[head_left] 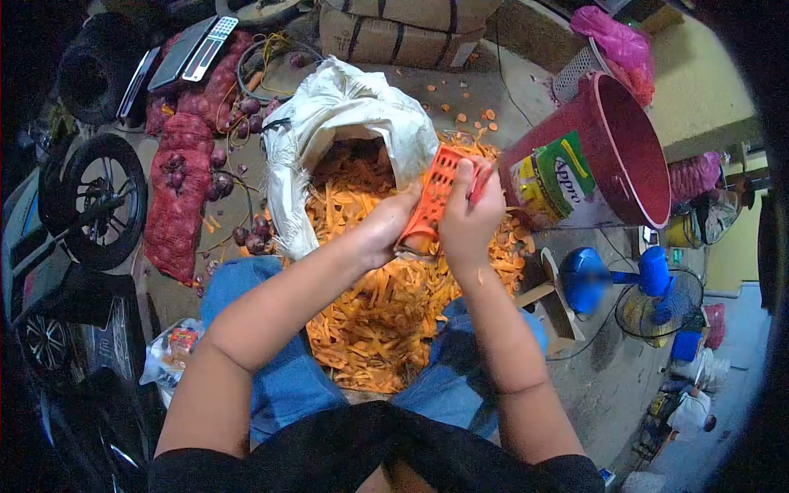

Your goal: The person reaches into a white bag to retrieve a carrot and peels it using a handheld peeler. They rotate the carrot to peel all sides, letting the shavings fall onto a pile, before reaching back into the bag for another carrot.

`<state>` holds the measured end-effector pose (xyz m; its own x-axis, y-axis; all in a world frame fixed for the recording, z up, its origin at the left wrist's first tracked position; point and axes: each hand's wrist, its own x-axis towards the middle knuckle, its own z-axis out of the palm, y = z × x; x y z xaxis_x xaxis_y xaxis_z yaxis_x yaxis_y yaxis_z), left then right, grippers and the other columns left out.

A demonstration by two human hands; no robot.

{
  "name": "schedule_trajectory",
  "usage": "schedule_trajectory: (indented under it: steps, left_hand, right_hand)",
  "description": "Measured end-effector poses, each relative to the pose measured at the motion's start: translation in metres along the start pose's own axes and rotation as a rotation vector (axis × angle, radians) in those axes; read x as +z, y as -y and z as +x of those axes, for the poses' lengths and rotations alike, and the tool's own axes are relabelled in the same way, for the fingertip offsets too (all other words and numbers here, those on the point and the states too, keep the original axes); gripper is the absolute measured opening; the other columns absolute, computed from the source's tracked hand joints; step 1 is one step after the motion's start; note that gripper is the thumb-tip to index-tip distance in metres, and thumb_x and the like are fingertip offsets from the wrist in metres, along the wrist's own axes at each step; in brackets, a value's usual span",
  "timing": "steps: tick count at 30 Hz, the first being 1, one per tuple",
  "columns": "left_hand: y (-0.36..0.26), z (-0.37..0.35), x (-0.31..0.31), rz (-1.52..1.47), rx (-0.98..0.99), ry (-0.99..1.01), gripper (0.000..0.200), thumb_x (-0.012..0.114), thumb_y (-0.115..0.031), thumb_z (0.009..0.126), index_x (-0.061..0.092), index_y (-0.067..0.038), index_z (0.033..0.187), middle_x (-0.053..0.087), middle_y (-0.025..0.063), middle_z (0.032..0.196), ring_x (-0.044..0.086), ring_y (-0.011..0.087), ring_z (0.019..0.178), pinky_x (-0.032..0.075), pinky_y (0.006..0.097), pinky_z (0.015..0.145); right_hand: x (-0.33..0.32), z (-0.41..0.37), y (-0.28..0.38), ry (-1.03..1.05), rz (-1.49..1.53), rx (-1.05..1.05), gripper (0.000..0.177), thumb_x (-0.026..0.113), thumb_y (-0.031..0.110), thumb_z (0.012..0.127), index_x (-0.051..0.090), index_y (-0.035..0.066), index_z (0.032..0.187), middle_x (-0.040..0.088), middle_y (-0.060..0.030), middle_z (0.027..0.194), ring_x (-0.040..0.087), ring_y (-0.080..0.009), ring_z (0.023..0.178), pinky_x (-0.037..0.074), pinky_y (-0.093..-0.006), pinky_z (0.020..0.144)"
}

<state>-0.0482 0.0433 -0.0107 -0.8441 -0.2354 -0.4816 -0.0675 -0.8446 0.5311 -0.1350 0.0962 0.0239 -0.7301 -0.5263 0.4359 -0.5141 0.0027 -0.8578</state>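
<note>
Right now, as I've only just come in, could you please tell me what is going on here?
A seated person holds an orange perforated tool between the left hand and right hand, above a heap of orange strips. Something red shows at the right hand, too unclear to name. An open white sack lies beside the heap.

**Visibility Limits, Head View**

From my remote station, the fingertips of the left hand (390,225) are hidden behind the orange slotted tool (431,197). The right hand (474,209) partly covers a red item (478,192); I cannot identify it. Shadow obscures the depth of the white sack (283,177). The top edge crops the cartons (394,37). A distant person (690,411) is too small to resolve.
</note>
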Motion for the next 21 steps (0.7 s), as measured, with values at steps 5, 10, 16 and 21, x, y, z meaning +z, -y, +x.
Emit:
schedule_trajectory:
  steps: [5,10,16,21]
  left_hand:
    - [0.009,-0.015,0.015,0.273,-0.066,0.059,0.032,0.023,-0.029,0.086,0.043,-0.007,0.099,0.051,0.0033,0.079,0.050,0.0118,0.065,0.044,0.0251,0.057]
    - [0.001,-0.012,0.007,0.224,-0.071,0.011,0.028,0.032,-0.029,0.084,0.043,-0.007,0.097,0.051,0.0023,0.078,0.049,0.0099,0.060,0.042,0.0226,0.051]
    - [-0.001,0.005,-0.007,0.029,-0.081,-0.012,0.029,0.030,-0.029,0.085,0.048,-0.007,0.093,0.054,0.0039,0.078,0.051,0.0102,0.061,0.043,0.0229,0.051]
    - [-0.006,-0.013,0.009,0.215,-0.071,0.046,0.029,0.031,-0.028,0.085,0.047,-0.005,0.093,0.053,0.0042,0.078,0.051,0.0088,0.061,0.043,0.0221,0.051]
  right_hand:
    - [-0.023,0.049,-0.045,-0.333,-0.086,-0.021,0.020,0.042,0.017,0.080,0.047,0.000,0.070,0.045,-0.0032,0.058,0.041,-0.0110,0.052,0.034,-0.0256,0.049]
    - [-0.050,0.069,-0.050,-0.544,0.186,0.372,0.017,0.042,0.015,0.080,0.050,0.002,0.073,0.047,-0.0014,0.063,0.043,-0.0098,0.056,0.036,-0.0252,0.051]
    - [0.003,-0.007,-0.005,0.058,-0.044,-0.041,0.020,0.042,0.018,0.081,0.048,0.000,0.076,0.046,-0.0020,0.064,0.041,-0.0090,0.059,0.036,-0.0237,0.053]
    - [-0.011,0.031,-0.033,-0.197,-0.100,-0.008,0.018,0.043,0.014,0.079,0.047,-0.001,0.069,0.050,-0.0086,0.061,0.046,-0.0144,0.058,0.036,-0.0288,0.052]
